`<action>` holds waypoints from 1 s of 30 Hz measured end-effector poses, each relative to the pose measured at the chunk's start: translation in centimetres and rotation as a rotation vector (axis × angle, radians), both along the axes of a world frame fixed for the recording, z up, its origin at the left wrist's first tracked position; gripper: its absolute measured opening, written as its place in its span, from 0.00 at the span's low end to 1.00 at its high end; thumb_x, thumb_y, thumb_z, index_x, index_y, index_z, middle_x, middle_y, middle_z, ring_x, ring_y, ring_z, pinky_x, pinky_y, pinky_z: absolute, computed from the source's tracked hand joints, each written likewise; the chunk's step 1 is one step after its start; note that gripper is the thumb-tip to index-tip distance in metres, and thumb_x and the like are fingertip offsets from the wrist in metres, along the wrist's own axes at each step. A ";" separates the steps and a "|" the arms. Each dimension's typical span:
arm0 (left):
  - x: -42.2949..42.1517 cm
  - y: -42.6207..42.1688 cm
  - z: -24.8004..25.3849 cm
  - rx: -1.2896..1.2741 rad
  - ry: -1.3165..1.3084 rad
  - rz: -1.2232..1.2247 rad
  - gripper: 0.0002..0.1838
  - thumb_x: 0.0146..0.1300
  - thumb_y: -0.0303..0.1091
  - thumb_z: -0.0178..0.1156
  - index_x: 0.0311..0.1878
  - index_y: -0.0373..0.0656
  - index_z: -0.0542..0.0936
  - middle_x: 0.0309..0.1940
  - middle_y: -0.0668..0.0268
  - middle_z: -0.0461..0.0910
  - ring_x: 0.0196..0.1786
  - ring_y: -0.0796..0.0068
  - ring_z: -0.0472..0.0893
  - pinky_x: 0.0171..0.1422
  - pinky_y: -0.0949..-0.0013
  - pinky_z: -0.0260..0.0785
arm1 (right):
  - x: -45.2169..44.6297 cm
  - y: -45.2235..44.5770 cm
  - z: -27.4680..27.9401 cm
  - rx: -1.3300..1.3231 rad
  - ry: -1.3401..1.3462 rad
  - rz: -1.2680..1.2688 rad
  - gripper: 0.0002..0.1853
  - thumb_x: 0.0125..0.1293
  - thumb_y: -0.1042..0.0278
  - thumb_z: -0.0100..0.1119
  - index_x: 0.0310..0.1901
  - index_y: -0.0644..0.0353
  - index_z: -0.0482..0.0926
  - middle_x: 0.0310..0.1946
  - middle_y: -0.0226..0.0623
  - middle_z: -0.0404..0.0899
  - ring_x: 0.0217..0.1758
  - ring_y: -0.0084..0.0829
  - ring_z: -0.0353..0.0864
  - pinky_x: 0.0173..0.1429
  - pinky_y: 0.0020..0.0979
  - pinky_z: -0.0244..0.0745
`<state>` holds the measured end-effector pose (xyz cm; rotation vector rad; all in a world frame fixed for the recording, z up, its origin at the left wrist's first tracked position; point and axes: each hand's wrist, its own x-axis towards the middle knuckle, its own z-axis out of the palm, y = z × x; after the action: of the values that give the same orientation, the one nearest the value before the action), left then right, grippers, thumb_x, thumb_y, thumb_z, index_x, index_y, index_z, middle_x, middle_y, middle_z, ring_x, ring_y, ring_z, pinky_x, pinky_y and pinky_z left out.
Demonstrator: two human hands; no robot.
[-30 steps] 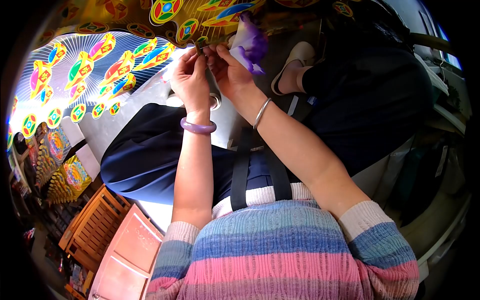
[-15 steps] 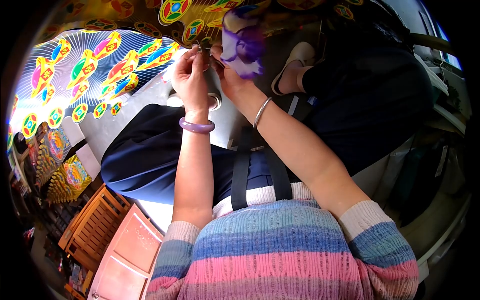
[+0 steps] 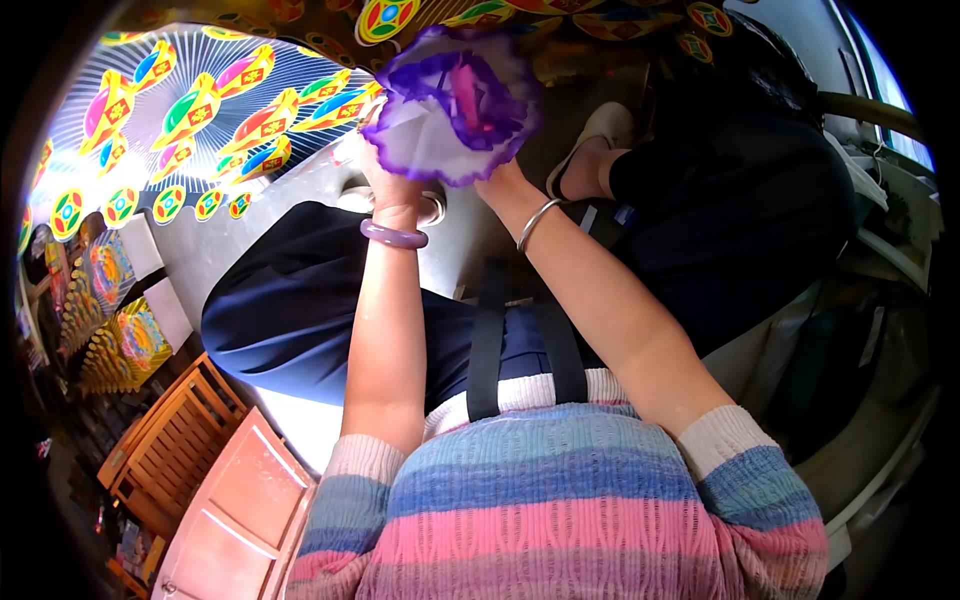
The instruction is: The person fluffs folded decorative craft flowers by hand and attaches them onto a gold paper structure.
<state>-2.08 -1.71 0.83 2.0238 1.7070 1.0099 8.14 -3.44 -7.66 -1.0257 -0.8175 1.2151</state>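
"Where's the flower (image 3: 455,105) sitting?"
"Twelve o'clock, mouth facing us, long axis running roughly along our view."
"Hands?"
"Left hand (image 3: 388,182) and right hand (image 3: 505,180) are reaching behind it, near each other; petals are hiding the fingers, so I can't tell their grip."

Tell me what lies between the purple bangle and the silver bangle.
The head view shows grey floor between the purple bangle and the silver bangle, plus what looks like part of a pale shoe near the purple bangle.

Purple-white flower (image 3: 452,108), hands (image 3: 390,182) partly behind
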 end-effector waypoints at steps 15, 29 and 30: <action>1.1 -0.1 0.1 0.063 -0.346 0.193 0.05 0.49 0.21 0.60 0.30 0.41 0.80 0.25 0.63 0.78 0.27 0.70 0.79 0.35 0.72 0.71 | 1.5 1.0 4.6 0.335 -1.096 -0.167 0.08 0.60 0.68 0.55 0.38 0.61 0.77 0.35 0.40 0.78 0.39 0.41 0.77 0.44 0.39 0.71; 3.3 -0.7 -1.2 0.026 -0.533 0.282 0.03 0.48 0.24 0.62 0.28 0.42 0.81 0.23 0.62 0.78 0.24 0.68 0.79 0.31 0.70 0.71 | 2.1 1.2 7.1 0.281 -1.191 -0.152 0.07 0.58 0.66 0.59 0.31 0.61 0.78 0.27 0.39 0.79 0.32 0.42 0.78 0.36 0.38 0.71; 3.3 -0.7 -1.1 0.028 -0.536 0.296 0.03 0.48 0.25 0.62 0.28 0.42 0.81 0.22 0.62 0.78 0.24 0.67 0.79 0.31 0.69 0.71 | 2.2 1.3 7.0 0.258 -1.239 -0.153 0.08 0.58 0.66 0.59 0.32 0.61 0.78 0.27 0.40 0.79 0.32 0.43 0.78 0.36 0.37 0.71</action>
<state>1.20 -2.41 -0.30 1.3534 1.7089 1.5104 10.37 -2.10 -0.67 -1.5660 -1.7307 0.2019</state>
